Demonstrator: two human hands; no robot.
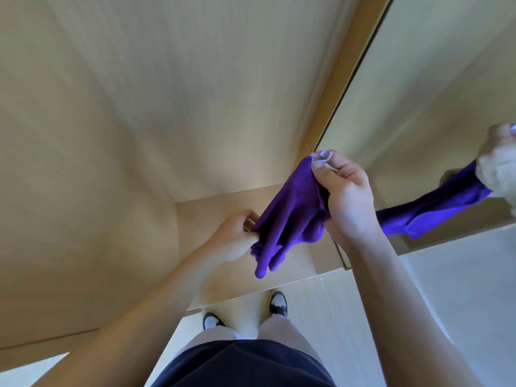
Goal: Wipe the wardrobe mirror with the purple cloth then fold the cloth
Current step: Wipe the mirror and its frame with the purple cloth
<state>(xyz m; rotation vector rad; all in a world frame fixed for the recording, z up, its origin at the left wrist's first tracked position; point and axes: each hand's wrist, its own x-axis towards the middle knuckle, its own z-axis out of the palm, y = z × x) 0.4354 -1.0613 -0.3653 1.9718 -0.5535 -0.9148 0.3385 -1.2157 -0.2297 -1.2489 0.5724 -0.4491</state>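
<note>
The purple cloth [290,210] hangs crumpled between both hands, in front of the wardrobe. My right hand [344,191] pinches its upper corner between thumb and fingertips. My left hand [237,237] grips its lower left edge, and a bunched end dangles below. The wardrobe mirror [435,113] fills the upper right, just right of my right hand. It reflects the cloth and a hand. Neither hand touches the glass.
A light wooden wardrobe door [139,121] fills the left and centre. A wooden frame strip [343,74] borders the mirror. Pale floor tiles [460,289] lie below, with my two shoes [277,303] close to the wardrobe base.
</note>
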